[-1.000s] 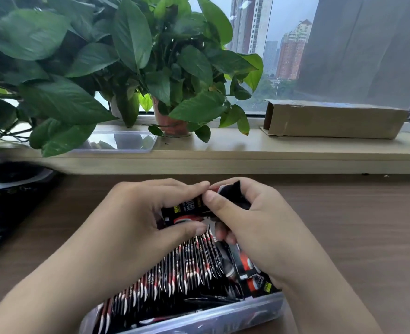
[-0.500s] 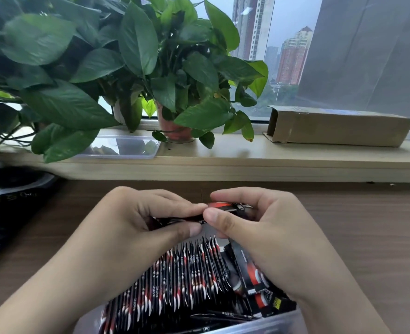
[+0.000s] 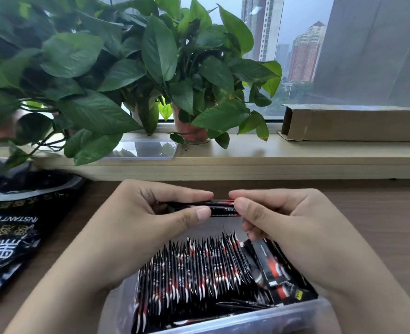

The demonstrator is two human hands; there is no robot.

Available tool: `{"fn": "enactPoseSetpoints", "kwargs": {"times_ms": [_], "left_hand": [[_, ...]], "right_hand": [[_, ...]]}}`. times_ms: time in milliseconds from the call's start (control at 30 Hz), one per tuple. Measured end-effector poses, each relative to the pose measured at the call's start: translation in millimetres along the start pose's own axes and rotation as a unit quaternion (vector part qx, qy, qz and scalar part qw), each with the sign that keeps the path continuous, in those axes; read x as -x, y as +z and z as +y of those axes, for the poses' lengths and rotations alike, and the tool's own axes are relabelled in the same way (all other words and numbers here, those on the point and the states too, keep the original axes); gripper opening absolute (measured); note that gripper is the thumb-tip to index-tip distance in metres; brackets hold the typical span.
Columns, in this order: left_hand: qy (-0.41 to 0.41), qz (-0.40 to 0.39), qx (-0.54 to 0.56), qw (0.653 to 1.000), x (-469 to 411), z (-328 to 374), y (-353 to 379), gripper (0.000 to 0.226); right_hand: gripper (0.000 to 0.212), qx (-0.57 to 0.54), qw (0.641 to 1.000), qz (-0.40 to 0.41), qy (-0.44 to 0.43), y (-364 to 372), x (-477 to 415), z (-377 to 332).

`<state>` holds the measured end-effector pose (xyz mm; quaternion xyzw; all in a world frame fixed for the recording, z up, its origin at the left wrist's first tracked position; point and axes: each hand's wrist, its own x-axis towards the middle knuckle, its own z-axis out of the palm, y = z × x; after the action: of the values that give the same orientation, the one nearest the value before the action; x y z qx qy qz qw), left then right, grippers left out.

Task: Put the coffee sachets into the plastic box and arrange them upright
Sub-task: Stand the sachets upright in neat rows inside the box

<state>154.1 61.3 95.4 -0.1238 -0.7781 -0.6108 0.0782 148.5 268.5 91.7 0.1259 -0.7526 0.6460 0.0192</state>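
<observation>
A: Reading from the left, we make out "INSTANT CO" upside down on the black coffee bag [image 3: 18, 225].
B: Next, our left hand [image 3: 146, 225] and right hand [image 3: 290, 232] pinch opposite ends of a few coffee sachets [image 3: 220, 209], level above the plastic box [image 3: 247, 321] with its upright row [image 3: 194, 266].
A: A second ago we saw their faces; now only edges.

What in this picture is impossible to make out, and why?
All from the head view:
Held sachets: the left hand and right hand cover their ends, so the count is unclear.
Plastic box: its near wall is cut off by the bottom edge, and its far end is hidden behind the hands.
Black bag: cut off by the left edge, with its print partly blurred.
Cardboard box: its inside is too dark to see.
</observation>
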Motion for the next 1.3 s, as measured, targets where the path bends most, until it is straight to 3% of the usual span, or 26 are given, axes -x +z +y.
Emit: {"fn": "enactPoseSetpoints", "kwargs": {"times_ms": [133, 267, 367, 633, 733, 800, 900, 1133, 1300], "left_hand": [[0.006, 0.036, -0.003, 0.999, 1, 0, 3, 0.022], [0.008, 0.060, 0.025, 0.998, 0, 1, 6, 0.018], [0.008, 0.077, 0.051, 0.996, -1, 1, 7, 0.026], [-0.028, 0.178, 0.307, 0.935, -5, 8, 16, 0.059], [-0.043, 0.188, 0.351, 0.916, -1, 13, 22, 0.049], [-0.062, 0.166, 0.329, 0.928, 2, 13, 24, 0.029], [-0.089, 0.126, 0.316, 0.936, 6, 14, 28, 0.019], [-0.100, 0.143, 0.340, 0.924, 5, 13, 28, 0.013], [-0.110, 0.113, 0.320, 0.934, 3, 11, 22, 0.031]], "right_hand": [[0.024, -0.016, 1.000, 0.023, 0.005, 1, 1, -2], [0.033, 0.078, 0.997, 0.003, -0.018, -2, 4, 1], [0.022, 0.077, 0.996, 0.013, -0.045, 1, 4, 1], [0.015, 0.025, 0.989, 0.062, -0.130, 22, 3, 8], [0.019, 0.022, 0.976, 0.115, -0.183, 34, 3, 12], [0.016, 0.046, 0.961, 0.147, -0.230, 40, 2, 14], [0.019, 0.122, 0.938, 0.158, -0.284, 45, 1, 15], [0.024, 0.236, 0.908, 0.094, -0.334, 39, -4, 23], [0.023, 0.245, 0.910, -0.002, -0.333, 20, -2, 19]]}}
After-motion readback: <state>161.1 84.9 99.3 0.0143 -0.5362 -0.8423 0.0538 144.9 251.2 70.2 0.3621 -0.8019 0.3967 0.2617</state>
